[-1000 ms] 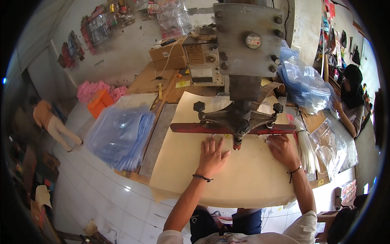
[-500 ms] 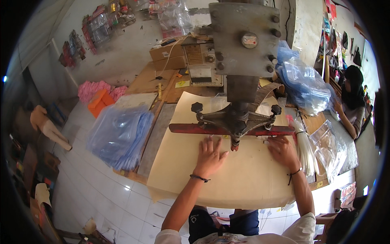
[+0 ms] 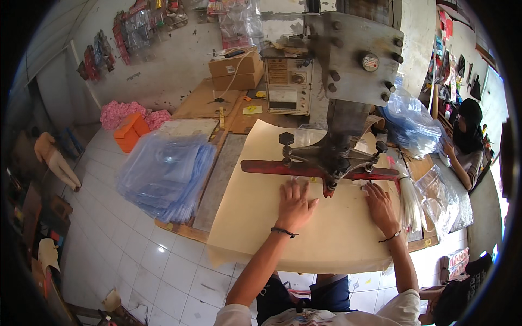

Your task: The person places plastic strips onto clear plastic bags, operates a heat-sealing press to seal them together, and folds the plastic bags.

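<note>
A large tan sheet (image 3: 261, 239) covers the worktable beneath a press machine (image 3: 359, 65). Under its metal head runs a long red bar (image 3: 272, 167), carried by a bracket with two black knobs (image 3: 286, 139). My left hand (image 3: 296, 206) lies flat on the sheet, fingers spread, with the fingertips just on the near side of the bar. Close to the bar's right end, my right hand (image 3: 382, 209) rests on the sheet with its fingers stretched out. Neither hand holds anything that I can see. What lies directly beneath the bar is partly hidden.
Left of the sheet sits a stack of clear bluish plastic sheets (image 3: 163, 179). More clear plastic (image 3: 410, 119) is piled at the right, near a bundle of white strips (image 3: 411, 204). A control box (image 3: 288, 81) stands behind. Another person (image 3: 467, 136) works at far right.
The view has turned slightly left, so everything sits further right. My right hand's fingers, more bent before, are now straighter and flatter on the sheet. My left hand stays flat near the bar.
</note>
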A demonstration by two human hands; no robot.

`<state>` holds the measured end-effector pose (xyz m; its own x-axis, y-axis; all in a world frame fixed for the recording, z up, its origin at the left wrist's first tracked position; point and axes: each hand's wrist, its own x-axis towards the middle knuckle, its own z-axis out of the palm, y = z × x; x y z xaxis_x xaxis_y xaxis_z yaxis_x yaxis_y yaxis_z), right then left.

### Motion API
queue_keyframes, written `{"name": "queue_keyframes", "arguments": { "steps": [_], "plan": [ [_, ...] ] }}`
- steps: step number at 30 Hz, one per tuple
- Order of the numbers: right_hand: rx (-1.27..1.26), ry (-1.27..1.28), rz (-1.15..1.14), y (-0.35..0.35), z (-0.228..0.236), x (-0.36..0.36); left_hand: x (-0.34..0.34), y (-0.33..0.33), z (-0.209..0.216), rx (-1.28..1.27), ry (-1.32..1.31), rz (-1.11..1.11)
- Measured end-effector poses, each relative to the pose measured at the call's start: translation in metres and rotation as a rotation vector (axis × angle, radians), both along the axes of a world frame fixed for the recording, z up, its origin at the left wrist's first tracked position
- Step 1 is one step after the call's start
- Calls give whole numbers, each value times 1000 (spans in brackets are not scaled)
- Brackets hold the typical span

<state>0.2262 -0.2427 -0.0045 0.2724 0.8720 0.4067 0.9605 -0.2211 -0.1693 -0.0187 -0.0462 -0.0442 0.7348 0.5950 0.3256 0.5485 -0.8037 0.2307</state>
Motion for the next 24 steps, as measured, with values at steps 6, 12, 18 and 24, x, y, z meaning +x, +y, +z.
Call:
{"name": "queue_keyframes", "arguments": {
  "steps": [6,12,18,24],
  "plan": [
    [-53,-13,-79,0,-1,-4,1,0,-9,8,-24,-9],
    [-55,62,-9,-9,17,-18,-5,-2,-8,32,-37,-22],
    [-104,90,11,-13,10,-12,-3,2,-11,28,-30,-43],
    [-139,15,19,-7,9,-12,-5,6,0,57,-6,-18]
  ]
}}
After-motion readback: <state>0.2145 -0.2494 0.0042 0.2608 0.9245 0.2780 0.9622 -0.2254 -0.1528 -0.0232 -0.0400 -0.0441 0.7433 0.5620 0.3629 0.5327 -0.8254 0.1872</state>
